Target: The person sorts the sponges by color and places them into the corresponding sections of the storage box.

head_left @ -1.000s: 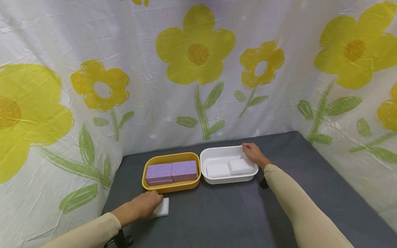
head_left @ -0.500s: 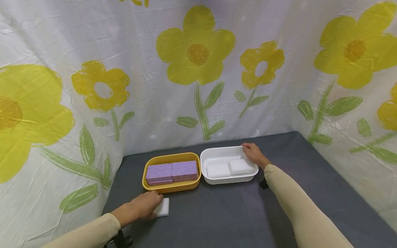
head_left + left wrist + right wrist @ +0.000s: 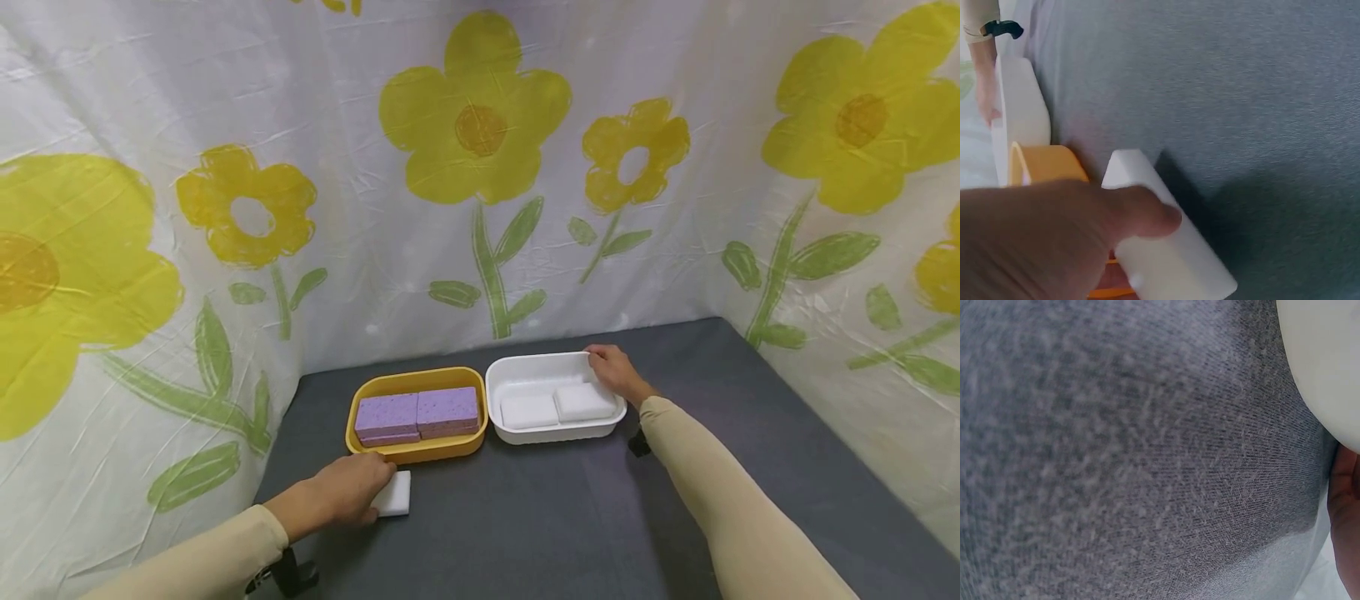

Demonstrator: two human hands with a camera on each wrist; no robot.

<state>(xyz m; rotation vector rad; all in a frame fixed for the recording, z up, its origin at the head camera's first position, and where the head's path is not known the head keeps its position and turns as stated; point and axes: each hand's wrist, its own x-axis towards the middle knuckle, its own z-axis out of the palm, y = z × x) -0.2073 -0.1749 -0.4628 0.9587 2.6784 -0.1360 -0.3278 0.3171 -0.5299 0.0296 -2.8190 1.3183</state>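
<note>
My left hand (image 3: 348,489) pinches a white block-shaped sponge (image 3: 393,493) just in front of the yellow tub. In the left wrist view the thumb presses the broad face of the white sponge (image 3: 1169,250), and the other fingers are mostly hidden behind it. The yellow tub (image 3: 442,451) holds purple sponges (image 3: 416,412), stacked in two side-by-side piles. To its right stands a white tub (image 3: 558,433) with two white sponges (image 3: 528,411) lying flat inside. My right hand (image 3: 617,372) grips the white tub's far right rim; its fingers show partly in the right wrist view.
A dark grey cloth (image 3: 525,517) covers the table under both tubs. A white curtain (image 3: 360,308) with yellow flowers hangs behind the table and along both sides. The two tubs stand close together near the back edge.
My left hand has shifted slightly up and toward the yellow tub with the white sponge. My right hand and both tubs stay where they were.
</note>
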